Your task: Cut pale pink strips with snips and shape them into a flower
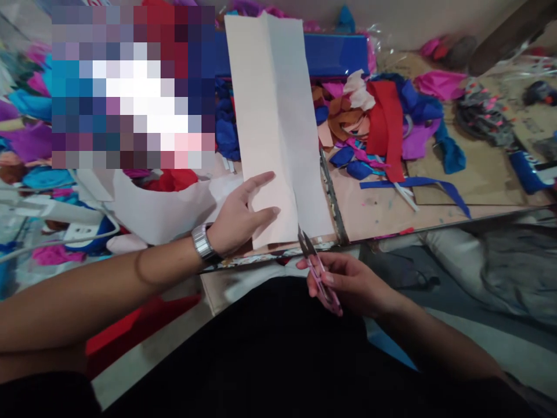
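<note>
Gripped in the right hand, slim pink-handled metal scissors point their blades at the near end of a long, creased white sheet — paper or cloth, I cannot tell. On the sheet's near left part rests the left hand, thumb and forefinger spread open, a silver metal-banded wristwatch at its wrist. The sheet runs near to far over a pale pinkish tabletop — with a broad red strip among multicoloured scraps to its right.
</note>
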{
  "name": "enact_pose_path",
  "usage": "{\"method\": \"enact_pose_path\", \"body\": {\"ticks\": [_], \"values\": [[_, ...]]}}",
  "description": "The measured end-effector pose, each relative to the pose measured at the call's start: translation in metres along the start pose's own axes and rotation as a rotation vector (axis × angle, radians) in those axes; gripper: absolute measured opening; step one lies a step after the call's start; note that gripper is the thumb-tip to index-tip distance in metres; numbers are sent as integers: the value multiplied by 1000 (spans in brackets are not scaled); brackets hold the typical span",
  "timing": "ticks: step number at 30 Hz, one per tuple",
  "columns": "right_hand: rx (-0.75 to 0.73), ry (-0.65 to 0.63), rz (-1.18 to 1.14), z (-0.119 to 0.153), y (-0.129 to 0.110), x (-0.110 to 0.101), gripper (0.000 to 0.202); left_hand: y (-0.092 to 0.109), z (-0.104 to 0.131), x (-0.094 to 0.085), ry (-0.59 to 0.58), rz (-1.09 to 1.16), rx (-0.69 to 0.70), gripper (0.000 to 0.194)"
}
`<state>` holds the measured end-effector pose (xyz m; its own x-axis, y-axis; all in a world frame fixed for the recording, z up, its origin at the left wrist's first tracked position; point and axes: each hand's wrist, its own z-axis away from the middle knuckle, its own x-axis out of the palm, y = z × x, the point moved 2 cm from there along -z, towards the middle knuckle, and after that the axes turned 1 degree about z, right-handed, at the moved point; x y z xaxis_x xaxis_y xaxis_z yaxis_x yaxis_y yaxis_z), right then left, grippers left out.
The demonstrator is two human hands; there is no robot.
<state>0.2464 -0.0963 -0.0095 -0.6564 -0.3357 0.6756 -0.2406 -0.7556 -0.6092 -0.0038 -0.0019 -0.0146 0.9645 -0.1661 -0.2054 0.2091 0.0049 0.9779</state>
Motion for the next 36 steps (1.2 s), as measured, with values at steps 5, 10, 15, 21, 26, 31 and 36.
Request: {"method": "enact_pose_path", "body": {"ticks": [5, 10, 15, 21, 26, 31, 36], "values": [[-10, 33, -28, -10, -4, 0, 38, 0, 1, 2, -2, 40, 20, 75], [-53, 48, -10, -15, -10, 2, 37, 3, 3, 2, -8, 28, 17, 78], [-52, 77, 16, -17, -9, 1, 28, 2, 4, 2, -16, 21, 41, 76], [-59, 96, 21, -19, -5, 0, 25, -1, 5, 3, -30, 70, 52, 73], [-62, 88, 22, -21, -5, 3, 27, -1, 5, 4, -37, 68, 71, 73], [-75, 88, 25, -21, -5, 5, 25, -1, 5, 3, -44, 46, 64, 73], [-84, 84, 9, -23, -3, 5, 25, 0, 5, 3, -43, 27, 67, 73]]}}
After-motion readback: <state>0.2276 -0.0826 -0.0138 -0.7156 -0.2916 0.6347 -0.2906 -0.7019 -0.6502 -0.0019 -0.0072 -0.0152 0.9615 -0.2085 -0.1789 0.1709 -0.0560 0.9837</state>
